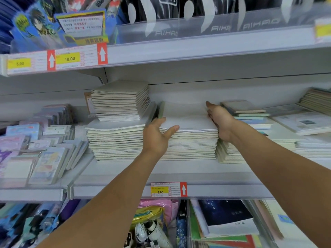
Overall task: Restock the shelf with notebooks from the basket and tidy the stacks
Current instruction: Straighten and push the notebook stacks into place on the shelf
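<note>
Both my hands were on the middle stack of notebooks (189, 138) on the white shelf (161, 169), my left hand (157, 136) spread flat against its left edge with the thumb lying over the top cover! My right hand (219, 120) pressed the right edge, fingers straight and pointing to the back, squeezing the pile between 2 palms. Just left stood a taller stack (118, 122) with smaller notebooks on top, and a 6.00 price tag (168, 189) sat on the shelf lip below

Plain white-covered notebook stack (189, 135) between the hands, cream page edges, yellow-and-red price tag (168, 189) below the wrists, pastel notepads (41, 158) left of the left hand
</note>
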{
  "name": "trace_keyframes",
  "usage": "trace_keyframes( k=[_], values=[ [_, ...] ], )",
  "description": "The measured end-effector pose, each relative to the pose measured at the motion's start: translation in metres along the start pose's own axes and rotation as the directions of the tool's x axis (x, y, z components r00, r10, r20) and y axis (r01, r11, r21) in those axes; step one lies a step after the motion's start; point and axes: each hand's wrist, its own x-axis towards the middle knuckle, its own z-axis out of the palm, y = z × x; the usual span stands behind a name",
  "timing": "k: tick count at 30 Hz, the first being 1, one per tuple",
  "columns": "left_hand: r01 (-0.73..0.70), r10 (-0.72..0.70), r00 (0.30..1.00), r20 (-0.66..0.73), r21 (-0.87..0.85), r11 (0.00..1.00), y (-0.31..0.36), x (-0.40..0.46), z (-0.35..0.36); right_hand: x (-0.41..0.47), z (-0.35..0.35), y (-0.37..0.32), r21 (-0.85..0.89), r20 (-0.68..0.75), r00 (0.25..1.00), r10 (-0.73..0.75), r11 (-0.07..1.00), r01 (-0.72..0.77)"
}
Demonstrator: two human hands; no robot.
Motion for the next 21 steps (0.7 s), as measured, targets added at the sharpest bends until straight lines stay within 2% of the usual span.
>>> trace_keyframes(
  k=[4, 8, 12, 15, 17, 19, 21],
  values=[
    [0.022, -0.027, 0.997, -0.066, -0.088, 0.996, 0.003, -0.008, 0.009, 0.008, -0.004, 0.002, 0.061, -0.004, 1.000, 0.021, 0.998, -0.021],
    [0.035, -0.035, 0.992, -0.118, -0.007, 0.999, 0.003, -0.010, 0.010, -0.008, 0.000, 0.005, 0.123, 0.018, 1.000, 0.018, 0.992, -0.020],
    [0.032, -0.030, 0.996, -0.090, 0.025, 0.999, 0.003, -0.011, 0.005, -0.014, -0.008, 0.011, 0.100, 0.068, 0.994, -0.086, 0.992, 0.079],
    [0.026, -0.027, 0.999, -0.035, -0.016, 1.000, 0.002, -0.014, 0.001, -0.014, -0.007, 0.014, 0.163, 0.046, 0.995, -0.085, 0.984, 0.076],
    [0.018, -0.019, 1.000, -0.014, -0.033, 0.999, -0.002, -0.014, 0.000, -0.012, 0.003, 0.023, 0.166, -0.059, 0.997, -0.044, 0.985, 0.053],
    [0.015, -0.017, 0.999, -0.035, -0.047, 0.999, -0.006, -0.014, 0.002, 0.024, -0.004, 0.043, 0.132, -0.205, 0.975, -0.084, 0.985, 0.112],
    [0.008, -0.011, 0.998, -0.058, -0.043, 0.999, -0.008, -0.013, 0.004, 0.044, -0.007, 0.052, 0.114, -0.245, 0.965, -0.092, 0.986, 0.123]
  ],
)
